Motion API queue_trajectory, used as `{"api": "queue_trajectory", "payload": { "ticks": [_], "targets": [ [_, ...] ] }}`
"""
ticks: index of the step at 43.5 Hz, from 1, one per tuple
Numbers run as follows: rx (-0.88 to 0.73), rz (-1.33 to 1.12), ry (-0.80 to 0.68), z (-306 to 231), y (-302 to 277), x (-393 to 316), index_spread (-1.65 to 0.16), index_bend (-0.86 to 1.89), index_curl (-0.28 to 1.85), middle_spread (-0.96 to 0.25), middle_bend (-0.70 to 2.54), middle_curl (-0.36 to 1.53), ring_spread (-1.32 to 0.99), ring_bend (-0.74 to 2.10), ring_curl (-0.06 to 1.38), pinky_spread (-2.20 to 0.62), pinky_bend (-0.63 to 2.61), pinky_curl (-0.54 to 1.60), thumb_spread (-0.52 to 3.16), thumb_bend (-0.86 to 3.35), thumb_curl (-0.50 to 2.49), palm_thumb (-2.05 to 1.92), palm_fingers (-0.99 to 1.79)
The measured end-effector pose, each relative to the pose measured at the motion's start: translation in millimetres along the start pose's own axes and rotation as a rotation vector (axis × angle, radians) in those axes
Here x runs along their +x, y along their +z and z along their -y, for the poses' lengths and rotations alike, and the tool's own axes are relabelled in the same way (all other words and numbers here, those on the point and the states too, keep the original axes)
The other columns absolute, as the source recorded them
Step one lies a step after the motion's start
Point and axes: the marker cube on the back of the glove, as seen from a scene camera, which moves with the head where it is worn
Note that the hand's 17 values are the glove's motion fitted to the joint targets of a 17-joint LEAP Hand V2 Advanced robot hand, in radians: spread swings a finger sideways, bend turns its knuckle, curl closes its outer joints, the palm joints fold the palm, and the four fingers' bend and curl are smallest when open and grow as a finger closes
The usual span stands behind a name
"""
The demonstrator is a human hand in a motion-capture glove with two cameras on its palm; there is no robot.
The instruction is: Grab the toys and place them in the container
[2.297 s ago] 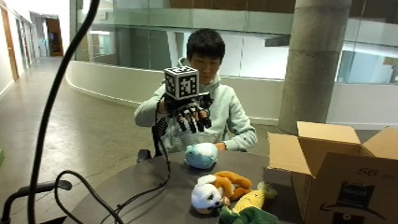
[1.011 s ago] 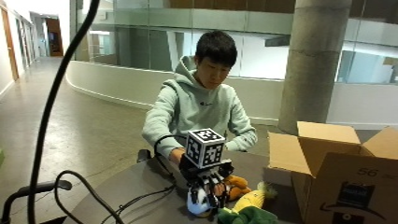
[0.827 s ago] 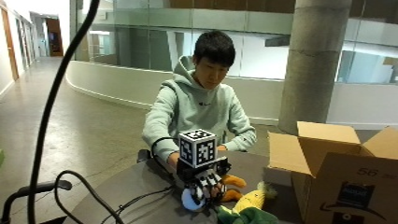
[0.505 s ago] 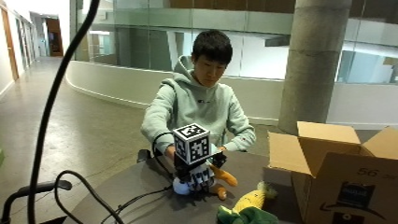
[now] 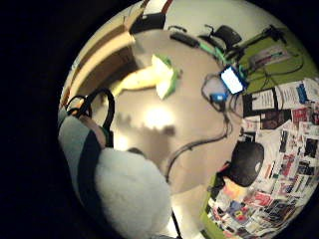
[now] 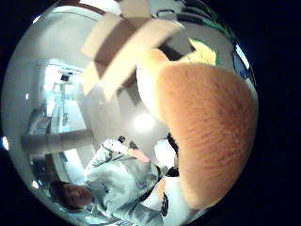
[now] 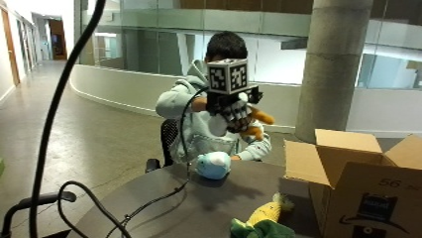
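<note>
The person sat behind the dark surface [image 7: 198, 208] with the gloved right hand [image 7: 232, 110] raised to head height. Its fingers [image 7: 238, 118] were curled round a plush dog [image 7: 254, 121], white and orange, held in the air well above the surface; the orange parts stuck out to one side of the hand and below it. In the thumb-side palm view the dog's orange fur [image 6: 207, 127] filled much of the picture, with white plush beneath it, and in the little-finger-side view its white fur [image 5: 132, 199] bulged close to the palm.

A pale blue round toy [image 7: 213, 165] sat on the surface in front of the person, with the bare hand just beside it; whether they touched could not be told. A yellow corn toy [image 7: 267, 212] with green leaves lay on the surface near the box [image 7: 359, 191], and a green plush [image 7: 262, 231] sat just beside the corn at the near edge. The cardboard box stood open on the surface, flaps up, well apart from the raised hand. From the little-finger-side view the corn [image 5: 149, 79] lay on the surface next to the box [image 5: 102, 62]. A black cable [image 7: 155, 203] trailed from the raised hand down across the surface.
</note>
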Motion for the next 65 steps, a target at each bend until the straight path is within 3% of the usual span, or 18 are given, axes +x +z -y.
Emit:
{"api": "queue_trajectory", "payload": {
  "ticks": [10,16,20,23,26,28,37,49,58,65],
  "targets": [
    [0.342,0.148,-0.112,55.7,-36.9,-91.8,-0.1,1.05,0.71,-0.08,1.31,0.68,-0.24,1.29,0.56,-0.36,0.82,0.52,0.34,0.06,0.78,0.54,1.16],
    [0.585,0.384,-0.133,97.1,-32.5,-139.8,-0.1,1.07,0.73,-0.08,1.32,0.69,-0.24,1.29,0.56,-0.37,0.82,0.52,0.32,0.05,0.81,0.54,1.12],
    [0.55,0.516,-0.14,132.5,-15.3,-154.1,-0.1,1.05,0.74,-0.08,1.32,0.69,-0.25,1.24,0.55,-0.36,0.8,0.52,0.35,0.03,0.83,0.52,1.01],
    [0.307,0.53,-0.115,146.2,5.8,-162.9,-0.12,0.88,0.76,-0.09,1.28,0.69,-0.25,1.2,0.56,-0.32,0.74,0.54,0.49,-0.01,0.82,0.47,0.48],
    [0.035,0.518,-0.078,152.0,28.0,-172.7,-0.16,0.61,0.72,-0.08,0.98,0.61,-0.22,0.81,0.51,-0.23,0.8,0.59,0.75,-0.11,0.71,0.25,-0.63],
    [-0.037,0.486,-0.065,153.9,36.6,-172.8,-0.18,0.46,0.62,-0.06,0.76,0.53,-0.19,0.6,0.42,-0.19,0.75,0.52,0.82,-0.11,0.66,0.16,-0.77],
    [-0.033,0.367,-0.086,144.1,43.6,-152.5,-0.23,0.11,0.39,-0.04,0.28,0.36,-0.13,0.14,0.22,-0.08,0.47,0.37,1.02,-0.04,0.53,0.03,-0.5],
    [-0.044,0.281,-0.154,109.0,28.2,-123.3,-0.25,0.11,0.31,-0.05,0.14,0.32,-0.12,0.12,0.17,-0.06,0.37,0.34,1.15,-0.01,0.44,0.04,-0.28],
    [-0.199,0.061,-0.221,30.5,30.3,-90.4,-0.27,0.17,0.31,-0.07,0.18,0.33,-0.14,0.11,0.15,-0.06,0.36,0.34,1.21,-0.01,0.4,0.05,-0.16],
    [-0.364,-0.077,-0.253,-70.2,84.3,-66.1,-0.28,0.16,0.31,-0.07,0.19,0.33,-0.15,0.14,0.14,-0.06,0.38,0.35,1.22,-0.02,0.37,0.04,-0.12]
  ]
}}
